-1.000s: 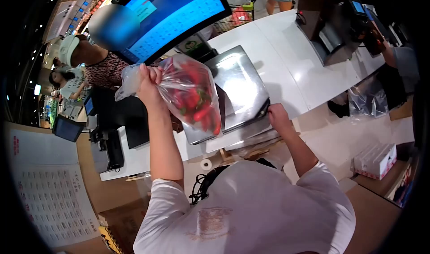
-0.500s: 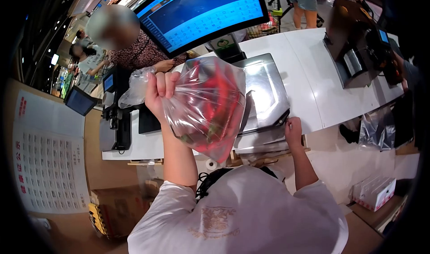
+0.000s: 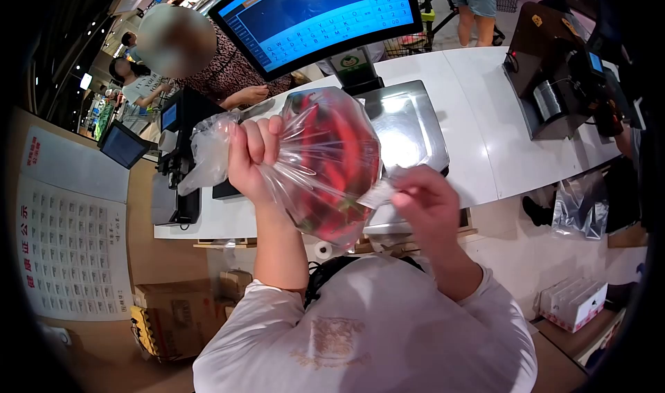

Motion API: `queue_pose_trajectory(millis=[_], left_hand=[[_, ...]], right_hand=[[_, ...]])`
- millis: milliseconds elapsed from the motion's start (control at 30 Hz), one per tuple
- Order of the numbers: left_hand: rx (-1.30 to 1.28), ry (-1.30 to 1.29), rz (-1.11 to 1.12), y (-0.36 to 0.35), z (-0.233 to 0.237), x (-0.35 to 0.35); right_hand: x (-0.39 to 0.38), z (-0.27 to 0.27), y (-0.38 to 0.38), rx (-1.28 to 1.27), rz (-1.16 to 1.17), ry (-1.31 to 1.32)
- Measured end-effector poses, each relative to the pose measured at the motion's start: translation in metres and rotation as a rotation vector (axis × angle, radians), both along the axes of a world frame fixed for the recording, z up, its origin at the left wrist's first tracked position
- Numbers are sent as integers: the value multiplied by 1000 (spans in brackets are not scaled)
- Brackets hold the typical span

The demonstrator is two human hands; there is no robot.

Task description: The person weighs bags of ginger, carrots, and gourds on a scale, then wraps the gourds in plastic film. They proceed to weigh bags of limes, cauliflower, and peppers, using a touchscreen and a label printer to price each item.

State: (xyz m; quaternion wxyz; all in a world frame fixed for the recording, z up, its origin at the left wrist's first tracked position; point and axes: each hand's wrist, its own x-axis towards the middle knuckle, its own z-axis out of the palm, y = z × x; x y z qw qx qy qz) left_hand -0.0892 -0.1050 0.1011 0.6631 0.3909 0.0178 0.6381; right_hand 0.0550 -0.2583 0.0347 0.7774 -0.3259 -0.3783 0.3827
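My left hand [image 3: 255, 156] is closed round the gathered neck of a clear plastic bag of red peppers [image 3: 332, 161], and the loose end of the plastic sticks out to the left of my fist. Long red peppers with green stems show through the bag, which is raised in front of the scale [image 3: 409, 126]. At the bag's lower right side, my right hand [image 3: 431, 202] pinches a small white label [image 3: 377, 195]. The label is at or very near the plastic; whether it touches cannot be made out. Motion blurs the right fingers slightly.
A touchscreen monitor [image 3: 315, 22] stands behind the scale on the white counter [image 3: 471, 116]. A person in a patterned top [image 3: 225, 71] is across the counter at left. Dark equipment [image 3: 554, 74] sits at right, and a cardboard box [image 3: 181, 317] is low at left.
My right hand has come up from the scale's right edge to the bag, now with a white label in its fingers. The left hand still grips the bag, in nearly the same place.
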Motion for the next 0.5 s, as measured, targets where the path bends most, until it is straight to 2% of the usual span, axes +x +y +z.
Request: queue_pose_trajectory(millis=[100, 133, 267, 367, 500], left_hand=[[55, -67, 1, -10, 5, -6], [69, -95, -14, -15, 7, -8], [110, -80, -3, -37, 17, -16], [129, -81, 5, -45, 26, -20], [112, -130, 10, -43, 28, -25]], right_hand=[[-17, -1, 9, -132, -17, -118], [-15, 2, 5, -123, -113, -368], [-27, 20, -8, -104, -259, -640], [-29, 21, -8, -17, -266, -754], [-27, 26, -12, -54, -199, -888]])
